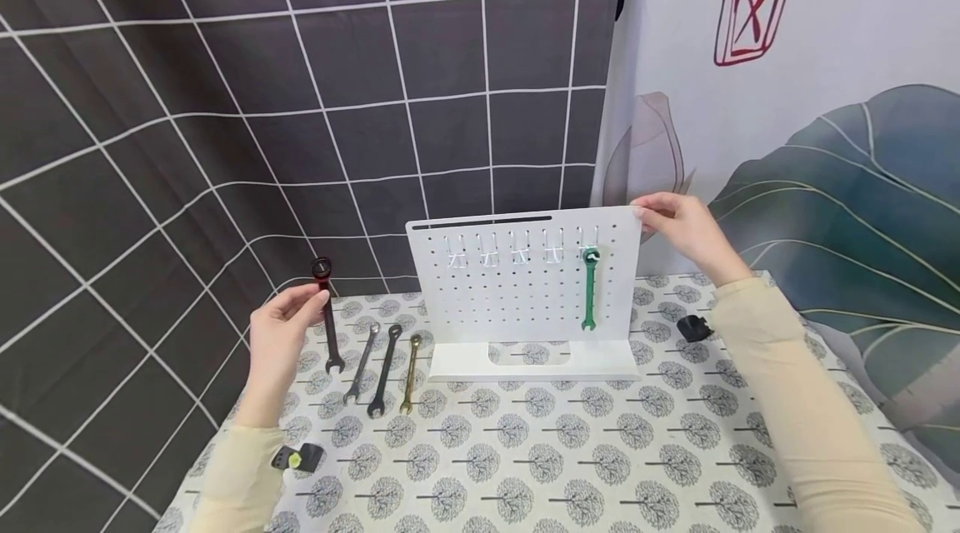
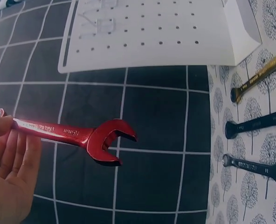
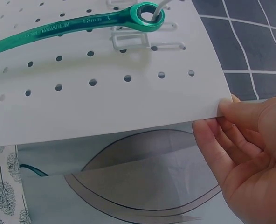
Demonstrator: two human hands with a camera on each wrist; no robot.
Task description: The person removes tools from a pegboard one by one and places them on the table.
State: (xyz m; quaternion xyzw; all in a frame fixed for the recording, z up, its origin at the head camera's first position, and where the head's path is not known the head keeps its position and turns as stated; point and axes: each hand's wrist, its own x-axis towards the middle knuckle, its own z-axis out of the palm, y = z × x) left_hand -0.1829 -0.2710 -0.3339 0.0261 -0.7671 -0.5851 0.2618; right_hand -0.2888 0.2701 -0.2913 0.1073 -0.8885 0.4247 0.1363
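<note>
My left hand (image 1: 281,337) pinches a red combination wrench (image 2: 77,135) near its ring end, raised at the left with the open jaw downward in the head view. With thumb and fingers, my right hand (image 1: 686,233) grips the upper right corner of a white pegboard (image 1: 525,300) that stands upright on its base. A green combination wrench (image 1: 589,291), marked 12mm in the right wrist view, hangs by its ring from the rightmost hook. Several clear hooks (image 1: 488,251) to the left of it carry nothing.
On the tree-patterned tablecloth (image 1: 525,433), left of the pegboard, lie a silver wrench (image 1: 362,365), a black wrench (image 1: 385,371) and a gold wrench (image 1: 410,373). Dark checked cloth (image 1: 300,141) hangs behind and left. A printed white curtain (image 1: 675,17) hangs behind at right.
</note>
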